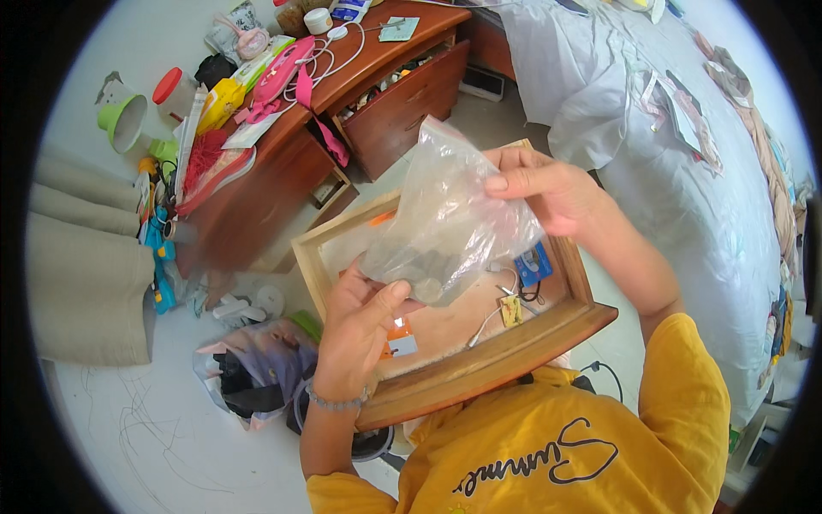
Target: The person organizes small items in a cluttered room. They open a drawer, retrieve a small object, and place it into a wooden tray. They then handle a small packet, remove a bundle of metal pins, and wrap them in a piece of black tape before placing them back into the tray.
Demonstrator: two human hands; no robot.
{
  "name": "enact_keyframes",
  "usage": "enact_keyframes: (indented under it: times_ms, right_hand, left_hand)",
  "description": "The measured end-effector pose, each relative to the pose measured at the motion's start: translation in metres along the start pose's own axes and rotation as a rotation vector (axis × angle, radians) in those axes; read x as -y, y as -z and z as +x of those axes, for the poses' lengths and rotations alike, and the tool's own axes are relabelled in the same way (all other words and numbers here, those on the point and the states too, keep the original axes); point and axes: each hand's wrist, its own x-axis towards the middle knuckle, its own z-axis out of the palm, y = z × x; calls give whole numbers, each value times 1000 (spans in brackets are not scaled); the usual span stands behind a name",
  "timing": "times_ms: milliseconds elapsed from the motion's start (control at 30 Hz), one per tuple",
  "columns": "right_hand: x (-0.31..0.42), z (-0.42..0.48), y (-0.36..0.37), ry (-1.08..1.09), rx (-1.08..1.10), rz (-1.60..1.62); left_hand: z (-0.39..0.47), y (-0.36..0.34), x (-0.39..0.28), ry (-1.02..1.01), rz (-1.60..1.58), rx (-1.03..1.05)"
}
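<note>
A clear plastic zip bag (443,205) is stretched between my two hands above a wooden drawer (488,353). Several round, coin-like discs show through the plastic near its lower corner. My left hand (359,315) grips that lower corner, thumb on top. At the bag's upper right side, my right hand (546,189) pinches the plastic between thumb and fingers. Inside the drawer, partly hidden by the bag, lie a blue card or packet (533,263), a white cable (488,324), a small yellow tag (512,311) and an orange-and-white card (401,337).
A reddish-brown desk (379,58) stands ahead, crowded with a pink case (282,77), cables and jars. One of its drawers (404,109) is pulled out. To the right is a bed under a pale sheet (642,212). A plastic bag of dark items (257,366) sits at left.
</note>
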Motion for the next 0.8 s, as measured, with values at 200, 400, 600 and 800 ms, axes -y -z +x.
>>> enact_keyframes:
  times_ms: [200,400,600,800]
  right_hand:
    - [-23,-2,-31,-66,30,-220]
    - [-55,-7,-17,-108,-105,-428]
    - [-73,-17,-26,-39,-237,-869]
    - [-76,-30,-43,66,-231,-1147]
  left_hand:
    - [13,9,12,166,141,40]
    - [5,6,25,-155,857,-170]
    - [1,-21,6,255,562,27]
    - [8,-37,19,411,442,-42]
